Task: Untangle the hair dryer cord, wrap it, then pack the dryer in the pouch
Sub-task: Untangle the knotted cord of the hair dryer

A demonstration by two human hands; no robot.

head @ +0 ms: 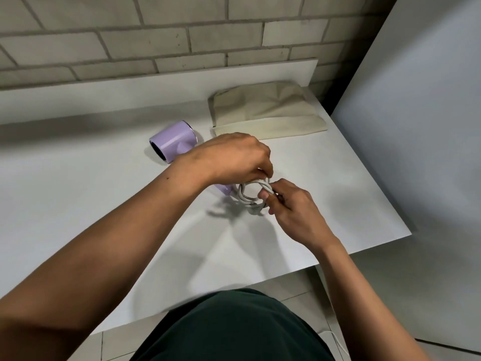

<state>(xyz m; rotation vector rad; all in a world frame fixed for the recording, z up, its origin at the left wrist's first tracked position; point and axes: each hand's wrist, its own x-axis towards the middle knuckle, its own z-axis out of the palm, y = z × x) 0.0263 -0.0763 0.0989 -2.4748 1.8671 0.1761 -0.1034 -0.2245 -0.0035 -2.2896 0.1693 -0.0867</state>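
Note:
A lilac hair dryer point(171, 141) lies on its side on the white table point(78, 199), its handle running under my left hand. Its white cord point(247, 195) is coiled into a small loop just past the handle end. My left hand point(234, 158) reaches over the handle and pinches the top of the coil. My right hand point(291, 204) grips the coil's right side, thumb pressed on the strands. A beige cloth pouch point(268, 110) lies flat at the back right of the table, apart from both hands.
A brick wall point(156, 35) rises behind the table. A large white panel point(429, 113) stands at the right. The table's right edge runs diagonally, with tiled floor point(299, 287) below it.

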